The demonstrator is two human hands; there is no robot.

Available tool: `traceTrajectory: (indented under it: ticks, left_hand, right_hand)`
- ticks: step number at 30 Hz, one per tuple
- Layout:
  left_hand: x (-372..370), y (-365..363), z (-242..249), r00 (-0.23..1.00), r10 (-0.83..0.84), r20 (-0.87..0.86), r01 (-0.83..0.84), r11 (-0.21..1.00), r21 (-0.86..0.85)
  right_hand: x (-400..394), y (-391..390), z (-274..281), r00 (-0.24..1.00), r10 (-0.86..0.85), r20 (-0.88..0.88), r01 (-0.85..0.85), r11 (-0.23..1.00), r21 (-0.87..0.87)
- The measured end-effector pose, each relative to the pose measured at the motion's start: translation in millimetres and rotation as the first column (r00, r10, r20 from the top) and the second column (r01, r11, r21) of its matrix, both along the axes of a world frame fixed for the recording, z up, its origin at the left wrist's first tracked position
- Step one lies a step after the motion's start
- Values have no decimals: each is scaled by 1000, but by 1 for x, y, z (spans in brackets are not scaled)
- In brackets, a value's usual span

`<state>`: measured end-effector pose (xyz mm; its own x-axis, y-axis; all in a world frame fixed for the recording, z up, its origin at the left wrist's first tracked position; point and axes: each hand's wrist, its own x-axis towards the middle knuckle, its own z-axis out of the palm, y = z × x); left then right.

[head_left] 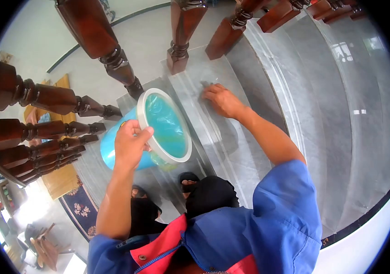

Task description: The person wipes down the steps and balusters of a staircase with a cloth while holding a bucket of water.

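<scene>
My left hand [133, 142] grips a light-blue trash bin [109, 145] by its white rim, with the thumb over the top. The bin is tilted, its mouth facing me and to the right, and a thin translucent plastic bag [164, 123] lines the inside. My right hand [223, 100] reaches down to a grey stair step [213, 123], to the right of the bin. Its fingers are drawn together at the step's surface, with a dark shadow beside the fingertips. Whatever may be between them is hidden.
Dark wooden balusters [122, 68] run along the far and left sides. Glossy grey stairs [313, 73] curve up to the right. My sandalled feet [188, 178] stand on a lower step. A patterned rug [80, 208] and a wooden stool [44, 249] are on the floor below left.
</scene>
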<state>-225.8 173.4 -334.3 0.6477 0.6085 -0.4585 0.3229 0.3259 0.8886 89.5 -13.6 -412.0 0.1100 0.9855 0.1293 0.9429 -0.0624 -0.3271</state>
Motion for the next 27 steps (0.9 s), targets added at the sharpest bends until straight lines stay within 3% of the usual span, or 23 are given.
traceTrajectory:
  ticks: [2, 4, 5, 7, 8, 10, 14, 16, 17, 19, 21, 23, 27]
  left_hand:
    - [2, -2, 0, 1000, -18, -14, 18, 1000, 18]
    - [6, -4, 1, 1000, -14, -12, 14, 1000, 8]
    - [7, -4, 2, 1000, -4, -11, 5, 1000, 5]
    - [9, -1, 1, 1000, -11, -7, 11, 1000, 12]
    - [11, 0, 0, 1000, -15, -5, 15, 1000, 11]
    - [14, 0, 2, 1000, -26, -6, 26, 999, 22]
    - [13, -2, 2, 999, -48, -11, 48, 998, 50]
    - [15, -1, 4, 999, -45, -17, 46, 998, 49]
    - [13, -2, 5, 999, -39, -29, 40, 998, 42]
    - [9, 0, -2, 999, -34, -25, 34, 999, 37]
    - [6, 0, -3, 999, -34, -28, 35, 999, 32]
    - [7, -3, 3, 999, -25, -38, 27, 999, 35]
    - [9, -2, 2, 999, -47, -19, 47, 999, 22]
  right_hand:
    - [6, -12, 5, 999, -1, -33, -1, 998, -56]
    - [31, -5, 6, 972, -216, 95, 190, 955, 229]
    - [44, 4, 4, 971, -219, 94, 192, 954, 232]
    - [70, 30, -3, 879, -425, 218, 376, 897, 232]
    - [79, 41, -10, 878, -429, 214, 380, 895, 233]
    - [85, 54, -24, 811, -562, 165, 549, 827, 118]
    - [78, 48, -31, 790, -600, 124, 583, 798, 151]
    - [62, 31, -13, 897, -425, 119, 434, 898, -66]
    - [49, 22, -2, 899, -421, 123, 431, 899, -71]
    - [26, 12, 28, 964, -267, 14, 255, 902, -348]
    - [25, 9, 27, 960, -279, 16, 274, 928, -254]
    - [39, 20, 17, 903, -427, 41, 426, 904, 23]
    - [47, 53, -8, 831, -549, 88, 530, 831, 170]
